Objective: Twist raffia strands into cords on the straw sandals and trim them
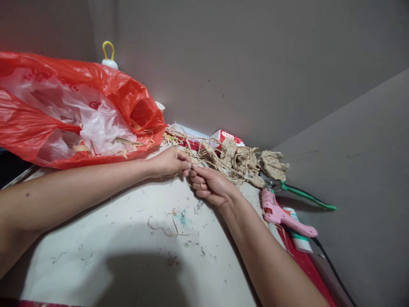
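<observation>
My left hand (171,162) and my right hand (211,184) meet fingertip to fingertip above the far part of the white work surface (128,238). Both are closed in a pinch, thumb against forefinger. What they pinch is too small to make out and mostly covered by the fingers. Just behind them lie tangled straw-coloured cords (200,149). To their right is a pile of small woven straw pieces (228,152), close to my right hand.
A red plastic bag (128,91) with clear plastic and straw strands inside fills the left. On the right lie green-handled pliers (308,197), a pink glue gun (289,219) and a white-and-green tube (300,241). Grey walls (255,64) close off the back. A loose strand (174,228) lies in front.
</observation>
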`<action>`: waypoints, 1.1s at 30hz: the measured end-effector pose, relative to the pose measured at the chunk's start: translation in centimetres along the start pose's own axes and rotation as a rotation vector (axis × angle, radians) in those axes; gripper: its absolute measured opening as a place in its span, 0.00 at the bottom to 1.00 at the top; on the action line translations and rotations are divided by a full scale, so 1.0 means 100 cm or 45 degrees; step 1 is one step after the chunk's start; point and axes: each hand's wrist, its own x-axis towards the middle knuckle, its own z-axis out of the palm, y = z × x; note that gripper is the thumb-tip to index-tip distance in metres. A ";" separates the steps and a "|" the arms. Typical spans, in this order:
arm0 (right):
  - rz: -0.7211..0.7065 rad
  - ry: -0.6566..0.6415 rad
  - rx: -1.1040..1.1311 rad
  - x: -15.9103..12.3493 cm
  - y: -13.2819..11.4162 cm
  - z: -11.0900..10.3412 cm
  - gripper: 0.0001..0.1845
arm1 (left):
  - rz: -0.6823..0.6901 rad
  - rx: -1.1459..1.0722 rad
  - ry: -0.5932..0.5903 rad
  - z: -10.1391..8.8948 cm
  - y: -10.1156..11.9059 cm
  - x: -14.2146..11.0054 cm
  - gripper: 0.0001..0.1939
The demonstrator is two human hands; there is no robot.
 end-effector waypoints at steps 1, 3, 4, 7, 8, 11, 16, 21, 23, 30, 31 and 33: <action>0.010 -0.002 0.026 0.000 0.000 0.000 0.11 | 0.018 0.005 0.010 0.000 0.000 0.000 0.06; 0.027 -0.010 0.058 0.000 0.000 -0.001 0.11 | 0.060 0.005 0.007 0.001 -0.001 0.000 0.06; 0.033 -0.012 0.065 0.000 0.000 -0.001 0.11 | 0.077 0.009 0.000 0.000 -0.002 0.000 0.06; 0.039 -0.007 0.082 -0.001 0.001 -0.001 0.11 | 0.121 0.068 -0.021 -0.001 -0.003 0.000 0.07; 0.036 -0.004 0.092 -0.001 0.001 -0.001 0.11 | 0.132 0.103 -0.031 -0.001 -0.002 -0.001 0.07; 0.006 0.022 0.127 -0.001 0.003 0.000 0.10 | 0.134 0.178 -0.063 -0.002 0.002 -0.002 0.07; -0.121 0.161 0.129 0.000 0.007 0.008 0.08 | 0.017 0.211 -0.176 -0.008 0.007 -0.003 0.09; -0.214 0.340 0.066 0.001 0.012 0.019 0.08 | 0.041 0.463 -0.300 -0.012 0.013 -0.002 0.10; -0.223 0.385 0.037 0.001 0.012 0.023 0.08 | 0.110 0.727 -0.250 -0.011 0.018 -0.002 0.09; -0.239 0.430 0.050 0.003 0.013 0.026 0.10 | 0.246 1.403 0.026 0.001 0.034 -0.013 0.11; -0.252 0.414 0.070 0.003 0.014 0.025 0.12 | 0.245 1.442 0.029 0.004 0.035 -0.016 0.11; -0.276 0.382 0.114 0.003 0.015 0.024 0.17 | 0.227 1.517 0.023 0.011 0.035 -0.021 0.12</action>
